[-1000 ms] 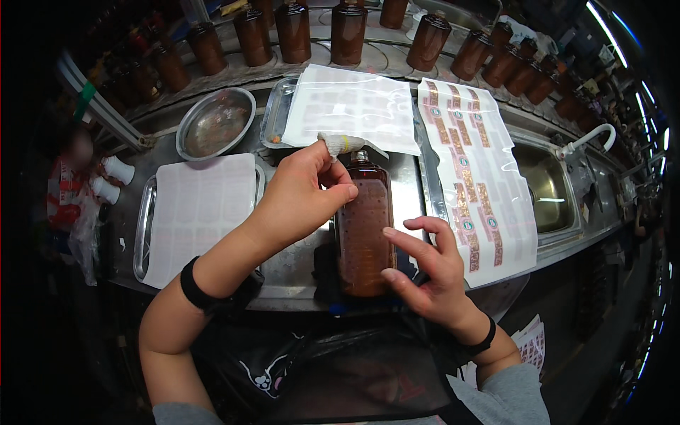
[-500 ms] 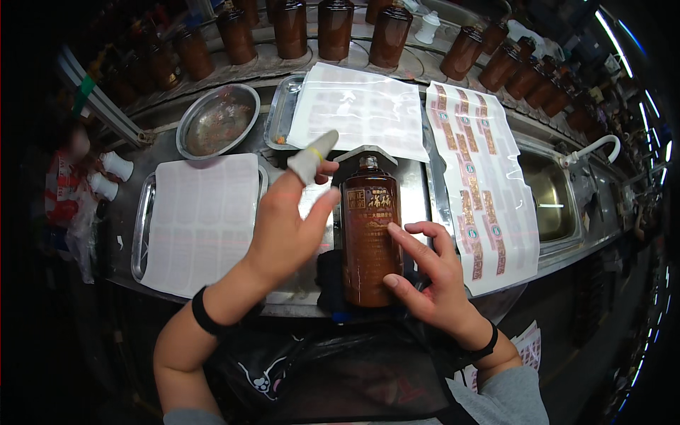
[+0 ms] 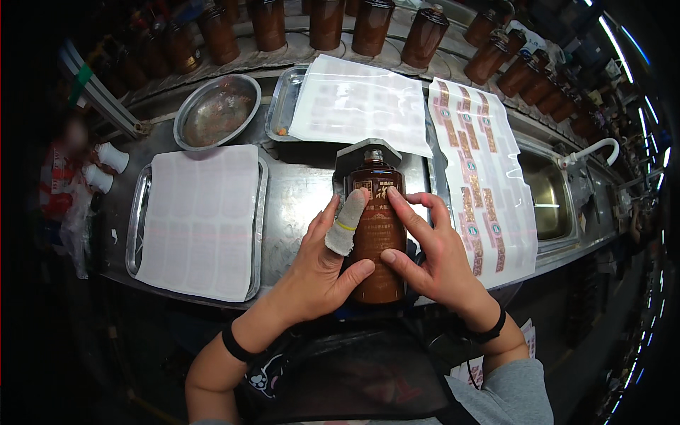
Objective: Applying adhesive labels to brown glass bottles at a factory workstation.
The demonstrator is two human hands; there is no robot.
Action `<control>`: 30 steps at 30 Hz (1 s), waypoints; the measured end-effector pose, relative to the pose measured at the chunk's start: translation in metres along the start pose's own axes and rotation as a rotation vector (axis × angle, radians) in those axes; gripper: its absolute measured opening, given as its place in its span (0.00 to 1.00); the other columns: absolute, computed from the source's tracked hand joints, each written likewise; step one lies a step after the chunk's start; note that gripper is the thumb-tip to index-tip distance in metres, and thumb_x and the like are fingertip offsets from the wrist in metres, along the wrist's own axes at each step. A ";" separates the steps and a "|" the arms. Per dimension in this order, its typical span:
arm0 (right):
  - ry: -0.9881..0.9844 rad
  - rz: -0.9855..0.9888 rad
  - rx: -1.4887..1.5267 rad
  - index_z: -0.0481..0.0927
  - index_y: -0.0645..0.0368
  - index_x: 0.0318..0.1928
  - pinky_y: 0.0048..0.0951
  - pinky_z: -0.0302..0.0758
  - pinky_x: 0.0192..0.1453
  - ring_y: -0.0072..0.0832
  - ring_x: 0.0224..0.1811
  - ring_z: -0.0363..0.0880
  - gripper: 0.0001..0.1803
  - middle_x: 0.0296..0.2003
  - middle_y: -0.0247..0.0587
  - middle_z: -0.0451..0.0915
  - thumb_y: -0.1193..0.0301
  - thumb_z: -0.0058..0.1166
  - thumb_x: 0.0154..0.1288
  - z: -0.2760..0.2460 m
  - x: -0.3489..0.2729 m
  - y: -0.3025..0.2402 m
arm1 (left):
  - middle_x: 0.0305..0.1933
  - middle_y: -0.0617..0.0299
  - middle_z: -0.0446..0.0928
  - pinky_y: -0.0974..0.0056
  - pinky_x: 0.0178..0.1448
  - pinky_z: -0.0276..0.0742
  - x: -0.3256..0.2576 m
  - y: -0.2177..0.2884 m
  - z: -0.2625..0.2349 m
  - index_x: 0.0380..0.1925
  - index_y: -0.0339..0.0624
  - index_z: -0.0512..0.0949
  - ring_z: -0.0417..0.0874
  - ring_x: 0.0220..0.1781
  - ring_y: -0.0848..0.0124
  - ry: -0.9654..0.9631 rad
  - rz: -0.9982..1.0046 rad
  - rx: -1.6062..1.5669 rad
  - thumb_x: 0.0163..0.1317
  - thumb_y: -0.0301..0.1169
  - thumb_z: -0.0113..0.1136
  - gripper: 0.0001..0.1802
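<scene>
A brown glazed bottle (image 3: pixel 377 230) with gold print leans back against a metal holder (image 3: pixel 346 160) on the steel bench, its neck away from me. My left hand (image 3: pixel 315 273) grips it from the left, the covered index fingertip on the upper front and the thumb lower down. A pale finger cot (image 3: pixel 347 221) with a yellow band sheathes that index finger. From the right, my right hand (image 3: pixel 438 265) holds the bottle with index finger and thumb pressed on its front, other fingers spread beside it. Whatever lies under the fingertips is hidden.
White sheets (image 3: pixel 202 219) lie on a tray at left, more sheets (image 3: pixel 358 103) on another tray behind. A metal bowl (image 3: pixel 218 113) stands at back left. Printed label strips (image 3: pixel 489 191) lie right, before a sink (image 3: pixel 552 202). Several brown bottles (image 3: pixel 326 25) line the conveyor.
My left hand has come down onto the bottle from above and left of it. My right index finger has slid higher on the bottle's front. The conveyor bottles have shifted.
</scene>
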State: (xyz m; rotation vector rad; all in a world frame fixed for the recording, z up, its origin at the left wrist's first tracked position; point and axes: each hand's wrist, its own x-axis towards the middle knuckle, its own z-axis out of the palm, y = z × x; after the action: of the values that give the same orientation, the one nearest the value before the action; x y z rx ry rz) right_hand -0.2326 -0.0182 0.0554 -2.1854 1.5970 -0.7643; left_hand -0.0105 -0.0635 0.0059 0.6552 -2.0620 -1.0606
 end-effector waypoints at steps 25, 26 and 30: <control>-0.019 0.063 0.287 0.70 0.50 0.72 0.36 0.76 0.58 0.39 0.59 0.74 0.37 0.60 0.50 0.71 0.60 0.65 0.63 -0.001 -0.004 0.014 | 0.79 0.47 0.57 0.51 0.80 0.49 0.001 0.004 0.001 0.76 0.43 0.56 0.54 0.81 0.46 0.021 -0.074 -0.126 0.69 0.32 0.59 0.38; -0.020 0.028 0.262 0.70 0.50 0.71 0.40 0.73 0.62 0.43 0.64 0.70 0.37 0.61 0.51 0.70 0.59 0.65 0.62 0.003 -0.005 0.016 | 0.79 0.47 0.57 0.50 0.80 0.50 0.001 0.002 0.003 0.76 0.45 0.57 0.55 0.80 0.43 0.026 -0.077 -0.138 0.68 0.33 0.60 0.38; -0.019 -0.036 0.179 0.71 0.48 0.71 0.43 0.72 0.66 0.48 0.67 0.66 0.37 0.61 0.54 0.70 0.57 0.65 0.61 0.002 -0.003 0.014 | 0.78 0.46 0.57 0.49 0.79 0.51 0.001 0.000 0.002 0.76 0.47 0.58 0.55 0.79 0.41 0.031 -0.071 -0.150 0.68 0.34 0.60 0.38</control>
State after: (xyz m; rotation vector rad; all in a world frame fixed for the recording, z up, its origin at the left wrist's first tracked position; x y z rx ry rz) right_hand -0.2427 -0.0203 0.0456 -2.0927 1.4246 -0.8591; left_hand -0.0130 -0.0629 0.0056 0.6681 -1.9237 -1.2249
